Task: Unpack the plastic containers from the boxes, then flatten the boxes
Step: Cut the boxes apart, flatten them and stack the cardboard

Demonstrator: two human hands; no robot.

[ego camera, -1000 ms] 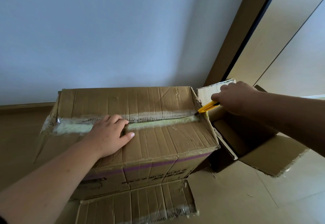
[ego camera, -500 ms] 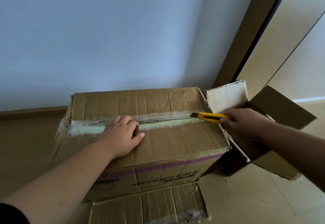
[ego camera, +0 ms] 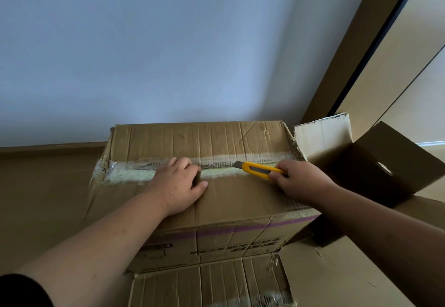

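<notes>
Large corrugated cardboard box (ego camera: 216, 200) on the floor against the wall: creased, purple stripe on its front, taped top seam (ego camera: 134, 174) frayed. Open box (ego camera: 375, 169) beside it, right. Left hand (ego camera: 179, 184) presses flat on the lid, fingers relaxed. Right hand (ego camera: 301, 181) grips yellow utility knife (ego camera: 258, 169), blade at the seam.

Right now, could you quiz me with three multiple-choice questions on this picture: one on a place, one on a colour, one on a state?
1. Where does the left hand rest?
A. on the taped box
B. on the floor
C. on the wall

2. What colour is the knife?
A. red
B. yellow
C. green

3. How is the box beside the door?
A. taped shut
B. flattened
C. flaps open

Answers: 1 A, its palm lies flat on the lid. 2 B, the handle in the right hand is yellow. 3 C, its flaps stand up.
</notes>
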